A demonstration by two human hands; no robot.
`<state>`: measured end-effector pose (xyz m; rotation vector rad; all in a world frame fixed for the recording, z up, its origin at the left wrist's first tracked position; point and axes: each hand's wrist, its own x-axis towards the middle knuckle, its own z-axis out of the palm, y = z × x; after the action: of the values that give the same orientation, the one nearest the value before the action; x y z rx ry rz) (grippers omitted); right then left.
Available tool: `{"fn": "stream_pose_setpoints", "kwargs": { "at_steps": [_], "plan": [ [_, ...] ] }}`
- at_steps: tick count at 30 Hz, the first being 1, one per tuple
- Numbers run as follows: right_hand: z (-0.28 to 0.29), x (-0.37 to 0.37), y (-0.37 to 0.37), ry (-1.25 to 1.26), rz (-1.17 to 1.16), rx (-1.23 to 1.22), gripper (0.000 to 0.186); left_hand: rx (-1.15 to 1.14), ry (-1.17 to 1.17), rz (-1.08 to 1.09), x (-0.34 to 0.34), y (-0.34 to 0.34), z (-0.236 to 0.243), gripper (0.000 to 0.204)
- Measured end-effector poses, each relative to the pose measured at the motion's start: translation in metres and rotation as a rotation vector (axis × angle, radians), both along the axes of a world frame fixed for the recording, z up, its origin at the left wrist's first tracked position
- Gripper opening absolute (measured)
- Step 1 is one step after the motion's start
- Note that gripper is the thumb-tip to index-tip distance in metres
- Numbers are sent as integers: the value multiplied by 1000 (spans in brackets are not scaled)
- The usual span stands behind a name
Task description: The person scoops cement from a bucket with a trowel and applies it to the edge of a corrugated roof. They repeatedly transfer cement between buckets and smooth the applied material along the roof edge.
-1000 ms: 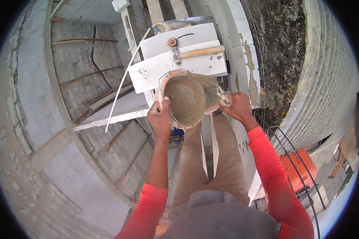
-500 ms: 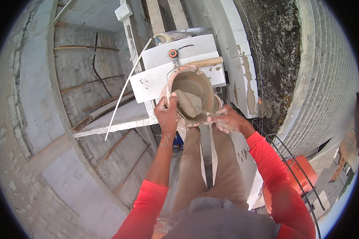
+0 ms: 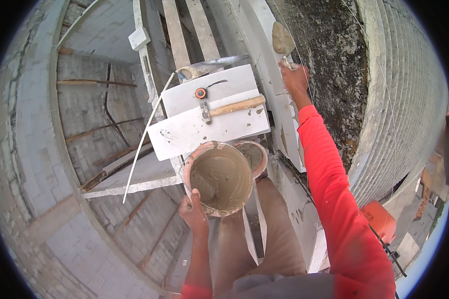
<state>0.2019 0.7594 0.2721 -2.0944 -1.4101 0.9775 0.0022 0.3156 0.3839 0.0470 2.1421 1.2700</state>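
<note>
My left hand (image 3: 193,214) is closed on the near left rim of a pinkish bucket (image 3: 186,175), thumb over the edge. Wet grey mortar (image 3: 217,177) lines the inside of this bucket. At the far right, my right arm is stretched out over the white block wall (image 3: 293,128). In that fist, my right hand (image 3: 295,79) holds a trowel (image 3: 283,40) by its handle. Mortar covers the trowel's blade, which lies over the wall's top edge; whether it touches the blocks I cannot tell.
A smaller bucket (image 3: 265,163) of mortar stands behind the first. Loose white blocks (image 3: 184,137) carry a hammer (image 3: 237,106) and a tape measure (image 3: 200,93), with a handsaw (image 3: 212,66) behind. A white rod (image 3: 148,134) leans at left. A thin string (image 3: 304,60) runs along the wall.
My right hand has carried the trowel out of the bucket, away and to the right, onto the wall. My left hand and the bucket now sit lower, the bucket tipped more toward me.
</note>
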Motion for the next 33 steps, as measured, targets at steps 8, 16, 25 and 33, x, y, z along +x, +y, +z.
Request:
{"fn": "stream_pose_setpoints", "kwargs": {
  "at_steps": [8,16,25,33],
  "plan": [
    [-5,-25,57,-391,206,24,44,-173,66,21,0,-59,1,45],
    [9,23,-65,-454,139,-137,42,-232,11,30,-3,-68,18,43],
    [4,76,-173,-447,128,-194,44,-109,67,-74,-3,-26,4,45],
    [79,68,-249,1,354,-172,45,67,27,-193,-7,60,13,54]
  ]
}}
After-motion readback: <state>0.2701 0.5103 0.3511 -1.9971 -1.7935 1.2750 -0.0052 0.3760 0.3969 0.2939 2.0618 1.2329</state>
